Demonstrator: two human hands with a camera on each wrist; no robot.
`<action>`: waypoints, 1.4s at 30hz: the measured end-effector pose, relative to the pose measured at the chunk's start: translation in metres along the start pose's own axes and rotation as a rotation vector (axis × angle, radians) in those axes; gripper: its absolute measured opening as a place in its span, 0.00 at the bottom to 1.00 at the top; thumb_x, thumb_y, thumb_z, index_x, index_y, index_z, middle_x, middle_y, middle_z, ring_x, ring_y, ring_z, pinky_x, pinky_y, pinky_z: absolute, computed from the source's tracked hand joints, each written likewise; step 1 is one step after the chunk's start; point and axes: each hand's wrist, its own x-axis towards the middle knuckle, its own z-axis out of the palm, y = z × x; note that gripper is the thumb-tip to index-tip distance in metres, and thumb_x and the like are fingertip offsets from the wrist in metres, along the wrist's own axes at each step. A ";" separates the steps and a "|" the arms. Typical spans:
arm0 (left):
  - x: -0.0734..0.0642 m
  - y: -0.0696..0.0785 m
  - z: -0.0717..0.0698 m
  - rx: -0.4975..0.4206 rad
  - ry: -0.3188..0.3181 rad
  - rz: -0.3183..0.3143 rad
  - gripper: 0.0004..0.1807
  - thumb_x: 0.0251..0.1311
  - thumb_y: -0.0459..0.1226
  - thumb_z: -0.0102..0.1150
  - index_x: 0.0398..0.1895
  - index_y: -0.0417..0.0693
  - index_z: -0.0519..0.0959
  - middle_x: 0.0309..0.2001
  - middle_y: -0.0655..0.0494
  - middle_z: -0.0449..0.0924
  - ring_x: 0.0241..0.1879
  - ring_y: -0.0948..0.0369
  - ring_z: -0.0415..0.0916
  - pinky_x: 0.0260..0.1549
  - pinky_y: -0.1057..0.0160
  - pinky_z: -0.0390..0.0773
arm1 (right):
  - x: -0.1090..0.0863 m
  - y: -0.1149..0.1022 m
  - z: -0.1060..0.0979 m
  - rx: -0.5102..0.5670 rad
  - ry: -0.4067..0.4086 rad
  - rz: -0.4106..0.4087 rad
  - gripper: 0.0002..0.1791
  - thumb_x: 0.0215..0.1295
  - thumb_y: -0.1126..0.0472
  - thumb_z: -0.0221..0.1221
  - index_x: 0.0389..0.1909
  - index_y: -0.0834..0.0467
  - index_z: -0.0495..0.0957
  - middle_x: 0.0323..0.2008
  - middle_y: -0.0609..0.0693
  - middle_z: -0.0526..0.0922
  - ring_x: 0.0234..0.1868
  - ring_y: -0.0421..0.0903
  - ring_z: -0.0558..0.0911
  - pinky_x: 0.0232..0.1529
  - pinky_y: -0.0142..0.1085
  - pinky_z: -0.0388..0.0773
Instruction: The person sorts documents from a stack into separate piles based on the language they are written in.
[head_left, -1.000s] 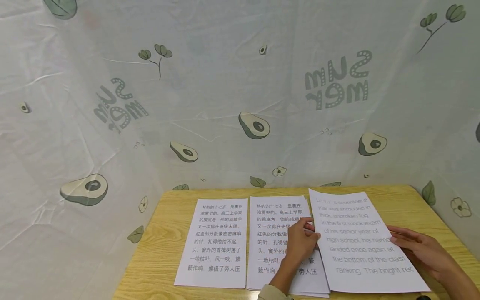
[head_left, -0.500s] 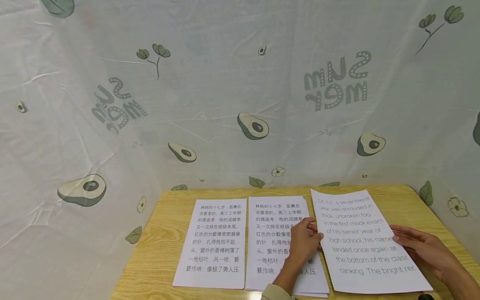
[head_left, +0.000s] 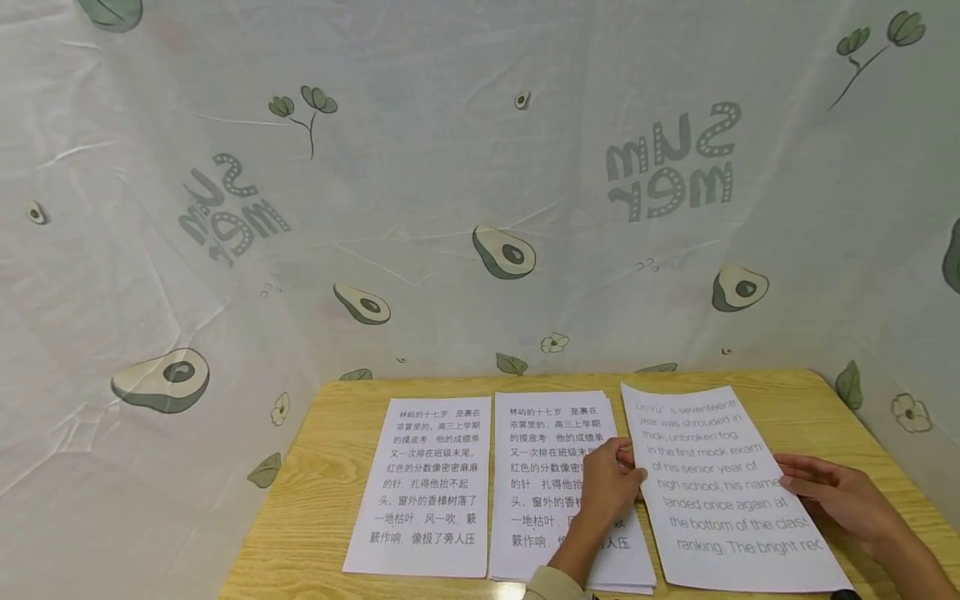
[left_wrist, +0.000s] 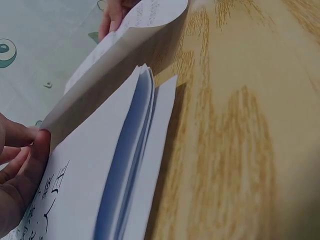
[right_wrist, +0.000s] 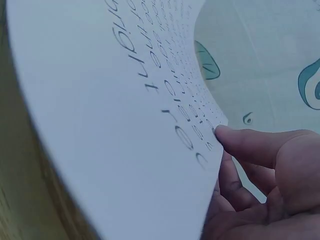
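A sheet of paper printed in English (head_left: 720,492) is held by both hands at the right of the table, bowed and raised off the wood. My left hand (head_left: 611,487) pinches its left edge between thumb and fingers, over the middle stack. At the opposite edge my right hand (head_left: 840,500) pinches it, thumb on the printed face and fingers behind, as the right wrist view shows on the paper (right_wrist: 125,125). Beneath the left hand lies a stack of sheets printed in Chinese (head_left: 540,500), partly hidden by that hand and forearm. Its loose edges (left_wrist: 135,150) fan slightly in the left wrist view.
Left of the stack lies another Chinese-printed sheet (head_left: 420,492), flat on the wooden table (head_left: 300,500). A pale curtain with avocado prints (head_left: 420,192) hangs behind the table and along its sides. A small black object (head_left: 845,595) shows at the bottom edge.
The English sheet shifted slightly right, then tipped back a little, its lower edge coming nearer. Both hands keep their hold on it. The head view has drifted slightly.
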 end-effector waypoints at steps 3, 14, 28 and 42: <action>-0.001 0.000 -0.001 0.000 -0.003 0.002 0.25 0.59 0.25 0.73 0.61 0.42 0.84 0.33 0.65 0.79 0.23 0.74 0.76 0.17 0.73 0.79 | 0.001 0.000 0.002 -0.061 0.003 -0.016 0.29 0.80 0.52 0.62 0.71 0.67 0.76 0.42 0.25 0.86 0.41 0.31 0.86 0.43 0.33 0.85; -0.006 0.011 -0.037 0.186 0.018 0.180 0.23 0.66 0.38 0.74 0.63 0.44 0.84 0.41 0.61 0.84 0.35 0.76 0.74 0.35 0.74 0.78 | -0.009 -0.007 0.012 -0.467 0.221 -0.104 0.35 0.80 0.46 0.59 0.67 0.75 0.75 0.53 0.70 0.88 0.34 0.30 0.81 0.31 0.34 0.81; -0.012 -0.008 -0.102 0.157 0.095 0.175 0.24 0.66 0.40 0.74 0.63 0.42 0.85 0.41 0.61 0.86 0.35 0.73 0.76 0.36 0.72 0.79 | -0.004 -0.060 0.093 -0.224 0.025 -0.148 0.32 0.82 0.52 0.59 0.72 0.74 0.71 0.58 0.67 0.85 0.42 0.34 0.85 0.44 0.31 0.88; -0.019 -0.030 -0.162 0.200 0.146 0.138 0.24 0.66 0.40 0.73 0.63 0.39 0.84 0.44 0.55 0.87 0.37 0.69 0.80 0.38 0.71 0.81 | 0.005 -0.082 0.164 -0.127 -0.010 -0.170 0.30 0.79 0.56 0.61 0.71 0.71 0.73 0.53 0.60 0.86 0.46 0.44 0.89 0.44 0.33 0.88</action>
